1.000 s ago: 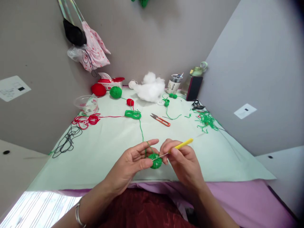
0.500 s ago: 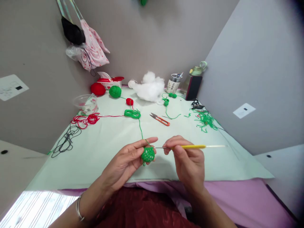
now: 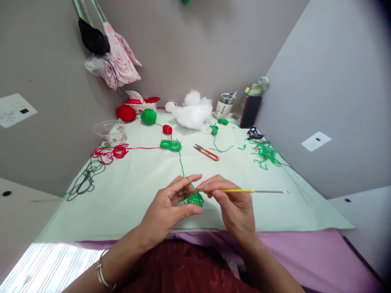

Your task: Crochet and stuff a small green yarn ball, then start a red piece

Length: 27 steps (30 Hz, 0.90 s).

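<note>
Low over the front of the table, my left hand (image 3: 166, 207) is closed around a small green crocheted piece (image 3: 194, 199), its thumb along the lower edge. Green yarn (image 3: 181, 165) runs from a wound green hank (image 3: 170, 145) over my raised left index finger. My right hand (image 3: 233, 207) grips a crochet hook (image 3: 238, 191) with a yellow handle, held level. The hook's working tip is at the top of the crocheted piece, partly hidden by fingers. Its other metal end points right.
Orange thread snips (image 3: 206, 152) lie beyond my hands. White stuffing (image 3: 194, 112), a green yarn ball (image 3: 148, 116) and a red yarn ball (image 3: 126, 113) sit at the back. Green yarn scraps (image 3: 266, 154) and a phone (image 3: 251, 112) are right; red yarn (image 3: 110, 153) and a plastic tub (image 3: 113, 134) left.
My right hand has moved left with the hook, bringing its tip to the crocheted piece. The left thumb has shifted down and the piece has turned slightly right.
</note>
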Motion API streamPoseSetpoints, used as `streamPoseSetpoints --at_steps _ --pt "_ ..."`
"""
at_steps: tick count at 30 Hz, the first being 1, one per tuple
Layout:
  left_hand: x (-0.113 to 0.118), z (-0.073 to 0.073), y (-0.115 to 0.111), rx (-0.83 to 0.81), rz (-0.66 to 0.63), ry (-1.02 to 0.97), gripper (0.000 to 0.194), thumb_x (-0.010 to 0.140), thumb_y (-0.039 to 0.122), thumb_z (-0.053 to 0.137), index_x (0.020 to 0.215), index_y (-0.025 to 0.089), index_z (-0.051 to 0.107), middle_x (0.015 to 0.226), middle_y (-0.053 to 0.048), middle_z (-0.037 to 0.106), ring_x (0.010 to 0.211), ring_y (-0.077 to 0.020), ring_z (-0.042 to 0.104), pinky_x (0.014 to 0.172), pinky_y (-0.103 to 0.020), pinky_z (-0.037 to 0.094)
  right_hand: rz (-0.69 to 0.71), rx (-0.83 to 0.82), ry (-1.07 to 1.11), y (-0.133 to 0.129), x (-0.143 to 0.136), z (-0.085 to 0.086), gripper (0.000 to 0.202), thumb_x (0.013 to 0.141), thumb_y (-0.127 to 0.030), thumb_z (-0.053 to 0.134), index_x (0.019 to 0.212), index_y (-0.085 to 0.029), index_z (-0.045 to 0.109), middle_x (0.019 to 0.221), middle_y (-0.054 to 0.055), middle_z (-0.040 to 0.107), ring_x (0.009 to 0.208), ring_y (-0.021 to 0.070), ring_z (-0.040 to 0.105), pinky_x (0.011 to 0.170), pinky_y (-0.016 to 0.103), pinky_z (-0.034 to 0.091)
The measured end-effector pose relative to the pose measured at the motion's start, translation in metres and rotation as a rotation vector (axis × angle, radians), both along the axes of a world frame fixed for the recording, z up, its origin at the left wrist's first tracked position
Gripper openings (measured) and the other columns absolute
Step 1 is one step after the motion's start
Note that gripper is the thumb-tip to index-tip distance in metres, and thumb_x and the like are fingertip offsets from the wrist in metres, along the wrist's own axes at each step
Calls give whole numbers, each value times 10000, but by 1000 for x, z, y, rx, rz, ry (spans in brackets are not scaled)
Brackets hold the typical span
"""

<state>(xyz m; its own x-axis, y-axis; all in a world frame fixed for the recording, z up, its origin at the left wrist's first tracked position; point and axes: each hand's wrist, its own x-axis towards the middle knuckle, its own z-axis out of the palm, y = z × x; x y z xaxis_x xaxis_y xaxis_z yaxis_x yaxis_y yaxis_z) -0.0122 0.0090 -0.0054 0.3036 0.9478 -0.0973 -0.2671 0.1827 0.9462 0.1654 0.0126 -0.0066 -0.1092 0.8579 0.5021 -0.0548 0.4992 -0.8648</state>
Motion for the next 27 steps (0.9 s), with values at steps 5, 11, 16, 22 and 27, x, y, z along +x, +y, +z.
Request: streamPoseSetpoints --at_steps 5,11,16,22,27 --pt "1 -8 5 17 6 105 717 722 338 901 1391 225 667 1058 -45 657 1041 -213 615 1047 -378 434 -33 -95 8 6 -8 -11 175 985 -268 645 923 -263 809 871 34 773 764 169 669 707 303 541" --pt "-3 -16 6 32 32 101 763 696 343 921 1401 236 648 1165 -70 665 1127 -250 609 1054 -396 434 47 -163 91 10 -9 -18 192 993 -306 638 922 -231 799 892 48 760 731 153 652 697 295 545" --pt "-6 -12 4 199 72 157 499 728 258 905 1206 308 773 1128 -27 676 1185 -221 584 1117 -349 377 150 -225 257 9 -8 -16 184 997 -336 645 945 -246 797 923 39 766 722 131 655 670 265 531" --pt "-7 -9 3 304 105 202 572 746 205 898 1246 434 741 969 33 605 1009 -143 591 1021 -273 416 230 -302 369 9 -7 -7 203 1001 -359 644 911 -244 785 875 20 771 694 106 656 649 229 525" --pt "-7 -7 0 340 116 239 557 741 236 908 1235 437 747 947 35 574 959 -136 583 968 -265 432 242 -213 251 8 0 -7 218 1038 -337 580 979 -258 775 939 22 764 755 124 675 701 266 550"
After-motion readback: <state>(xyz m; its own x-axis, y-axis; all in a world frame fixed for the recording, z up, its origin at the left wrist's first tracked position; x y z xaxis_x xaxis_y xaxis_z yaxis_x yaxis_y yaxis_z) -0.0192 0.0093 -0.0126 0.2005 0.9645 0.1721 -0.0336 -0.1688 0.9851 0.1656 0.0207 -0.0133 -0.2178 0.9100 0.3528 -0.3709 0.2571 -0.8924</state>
